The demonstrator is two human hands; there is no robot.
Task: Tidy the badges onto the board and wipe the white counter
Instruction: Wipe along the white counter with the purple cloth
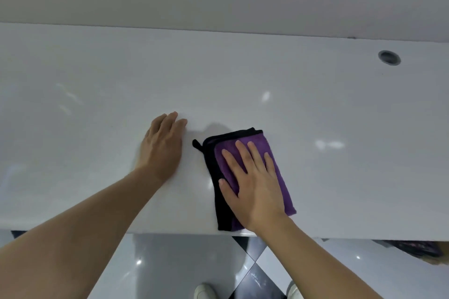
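I have the right hand (255, 184) spread flat, fingers straight and fanned, pressing down on the purple cloth (277, 177), which lies folded on the white counter (97, 80) close to its near edge; an open palm spreads the pressure so the whole pad drags evenly, which I judge suits a wiping stroke. The left hand (162, 145) lies flat on the bare counter just beside the cloth, apart from it, fingers straight and close together, gripping nothing; I take it as a brace for leaning in. The cloth's black-edged underside shows along its left and far sides, with a small loop at the far-left corner. By my count: one cloth, two hands, one round hole (389, 57) at the far right of the counter. No badges and no board are in view, so that part cannot be judged here. Something dark sits under the counter's right end (418, 249), too blurred to name.
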